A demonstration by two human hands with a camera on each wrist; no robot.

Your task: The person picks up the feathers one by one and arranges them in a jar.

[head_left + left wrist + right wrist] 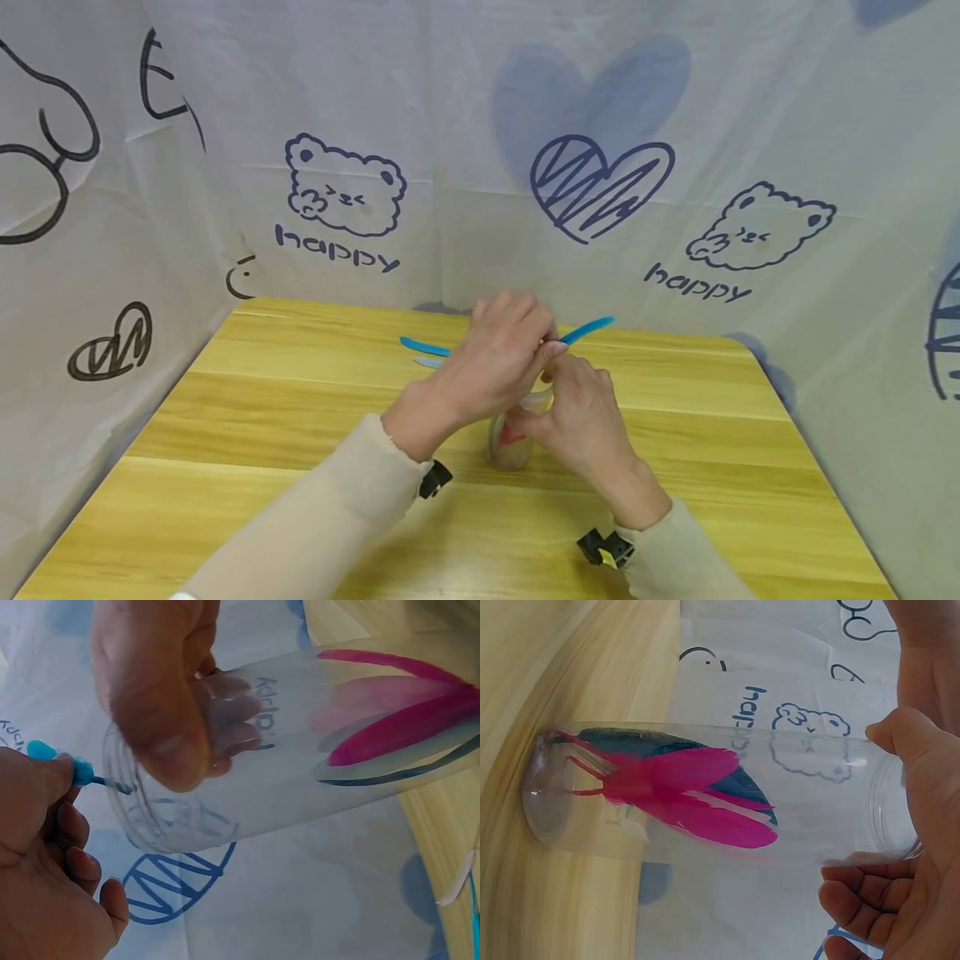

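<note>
Just above the upright clear jar (pixel 510 457), the person's left hand (pixel 504 354) pinches a blue feather (pixel 588 329) near its quill (pixel 103 782); the vane slants outward to the jar's right, and the quill points toward its mouth, though whether it is inside cannot be told. The right hand (pixel 587 410), nearer the jar, grips it just below the rim. Pink feathers (pixel 739 828) fill the jar's lower part.

Feathers (pixel 720 829) are standing in the jar (pixel 512 457) on the tabletop (pixel 285 467); at its eleven o'clock loose feathers (pixel 423 345) are lying, at one another feather (pixel 588 328) hovering.
</note>
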